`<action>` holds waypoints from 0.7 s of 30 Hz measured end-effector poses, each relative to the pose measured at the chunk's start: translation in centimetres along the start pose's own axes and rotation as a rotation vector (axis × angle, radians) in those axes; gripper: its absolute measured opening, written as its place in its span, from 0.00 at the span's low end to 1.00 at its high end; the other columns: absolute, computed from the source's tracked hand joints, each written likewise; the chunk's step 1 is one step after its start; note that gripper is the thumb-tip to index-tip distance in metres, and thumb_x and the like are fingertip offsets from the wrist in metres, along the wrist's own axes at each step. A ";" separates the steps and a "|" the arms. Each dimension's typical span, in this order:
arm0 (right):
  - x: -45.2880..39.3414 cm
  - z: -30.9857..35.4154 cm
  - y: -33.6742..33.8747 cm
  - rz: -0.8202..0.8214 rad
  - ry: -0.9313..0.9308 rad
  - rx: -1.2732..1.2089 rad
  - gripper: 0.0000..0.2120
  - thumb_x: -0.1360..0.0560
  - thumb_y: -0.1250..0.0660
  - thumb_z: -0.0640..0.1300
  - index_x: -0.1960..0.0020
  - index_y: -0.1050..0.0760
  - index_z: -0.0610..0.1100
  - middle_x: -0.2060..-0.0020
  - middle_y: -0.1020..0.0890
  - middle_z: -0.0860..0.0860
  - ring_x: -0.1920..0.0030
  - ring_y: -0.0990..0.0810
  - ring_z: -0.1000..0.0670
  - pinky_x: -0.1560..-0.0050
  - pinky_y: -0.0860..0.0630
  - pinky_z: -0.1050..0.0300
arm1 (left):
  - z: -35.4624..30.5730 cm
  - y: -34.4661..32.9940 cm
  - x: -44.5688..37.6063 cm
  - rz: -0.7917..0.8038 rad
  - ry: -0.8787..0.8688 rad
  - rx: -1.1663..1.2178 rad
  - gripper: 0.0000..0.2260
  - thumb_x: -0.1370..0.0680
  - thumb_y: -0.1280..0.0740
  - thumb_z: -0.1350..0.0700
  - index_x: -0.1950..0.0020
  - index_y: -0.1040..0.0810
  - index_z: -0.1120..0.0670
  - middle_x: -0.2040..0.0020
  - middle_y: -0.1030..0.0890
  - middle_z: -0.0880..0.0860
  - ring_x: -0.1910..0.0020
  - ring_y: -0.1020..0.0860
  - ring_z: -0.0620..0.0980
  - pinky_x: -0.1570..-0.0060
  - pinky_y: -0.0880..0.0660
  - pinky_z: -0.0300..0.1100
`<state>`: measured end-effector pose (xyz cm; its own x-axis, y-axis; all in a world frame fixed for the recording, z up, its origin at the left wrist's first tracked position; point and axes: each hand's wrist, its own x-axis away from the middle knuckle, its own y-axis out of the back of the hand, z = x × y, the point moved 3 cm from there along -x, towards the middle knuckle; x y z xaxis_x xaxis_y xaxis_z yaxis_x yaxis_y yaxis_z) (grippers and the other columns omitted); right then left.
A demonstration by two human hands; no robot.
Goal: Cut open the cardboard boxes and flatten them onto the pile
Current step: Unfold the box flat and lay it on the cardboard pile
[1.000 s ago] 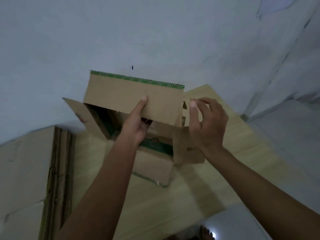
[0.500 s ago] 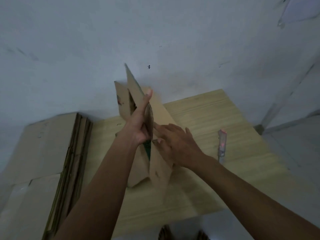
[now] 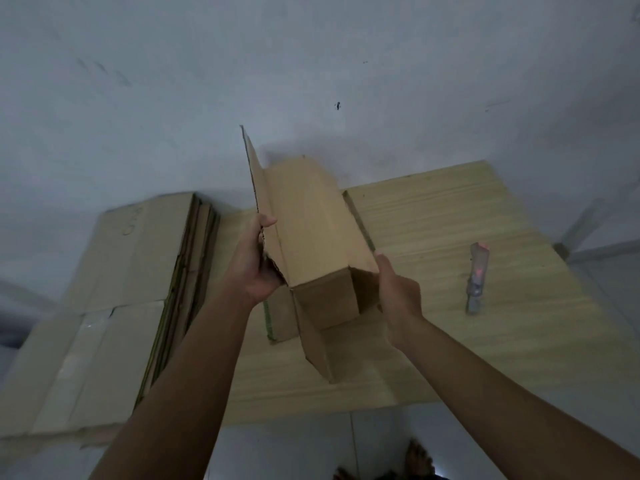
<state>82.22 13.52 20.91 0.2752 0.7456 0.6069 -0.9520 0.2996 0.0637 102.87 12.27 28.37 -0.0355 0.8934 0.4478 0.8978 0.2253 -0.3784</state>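
Box [image 3: 311, 230] was up off the bench [image 3: 450, 341], held between both hands over its middle, half collapsed with the flaps hanging loose and one flap sticking up at the far end. Left hand [image 3: 254, 268] gripped the left panel, thumb hooked over the edge and fingers curled behind it. Right hand [image 3: 398, 292] had the near right corner, thumb on top; its fingers were hidden behind the cardboard, but it looked like a grip. Pile [image 3: 114, 306] of flattened boxes sat at the left end of the bench, just beside the left arm. Cutter [image 3: 477, 278] lay on the wood to the right, well apart from the box and not touched by either hand.
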 end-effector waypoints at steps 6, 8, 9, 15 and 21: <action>1.3 2.1 -2.1 0.031 0.290 -0.336 0.10 0.21 0.30 0.44 0.41 0.20 0.44 0.51 0.16 0.55 0.51 0.18 0.58 0.50 0.23 0.65 | -0.3 1.6 0.6 0.034 0.048 -0.021 0.23 0.36 0.28 0.49 0.42 0.17 0.52 0.48 0.15 0.53 0.48 0.19 0.54 0.49 0.23 0.47; 0.9 2.9 -2.6 0.052 0.384 -0.279 0.08 0.20 0.32 0.42 0.41 0.21 0.48 0.50 0.17 0.57 0.50 0.18 0.59 0.47 0.23 0.65 | -0.5 2.4 0.6 0.047 0.040 0.046 0.26 0.38 0.27 0.48 0.40 0.17 0.52 0.45 0.17 0.54 0.46 0.19 0.55 0.47 0.23 0.50; 0.9 3.1 -2.7 0.096 0.412 -0.259 0.08 0.19 0.33 0.42 0.42 0.22 0.50 0.50 0.17 0.58 0.48 0.18 0.60 0.45 0.23 0.64 | -0.4 2.9 0.5 0.043 0.043 0.082 0.28 0.38 0.28 0.48 0.37 0.18 0.52 0.44 0.17 0.54 0.46 0.20 0.56 0.48 0.22 0.51; 0.8 1.5 -3.8 0.350 0.346 -0.002 0.18 0.22 0.29 0.49 0.34 0.23 0.44 0.45 0.18 0.57 0.47 0.21 0.58 0.44 0.29 0.74 | 0.1 4.7 0.4 0.047 0.055 0.261 0.20 0.24 0.40 0.48 0.35 0.22 0.53 0.45 0.17 0.57 0.45 0.22 0.60 0.45 0.24 0.56; -0.3 0.5 -3.5 0.302 0.338 0.173 0.30 0.30 0.30 0.61 0.35 0.20 0.44 0.39 0.18 0.51 0.37 0.23 0.48 0.32 0.31 0.53 | 0.9 8.1 0.2 -0.197 0.094 0.138 0.15 0.17 0.37 0.57 0.31 0.26 0.60 0.44 0.16 0.60 0.46 0.19 0.58 0.53 0.16 0.55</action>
<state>85.43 11.92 20.84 -0.0157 0.9443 0.3286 -0.9965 -0.0418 0.0725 109.75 14.58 24.65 -0.1572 0.7886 0.5944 0.8090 0.4481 -0.3804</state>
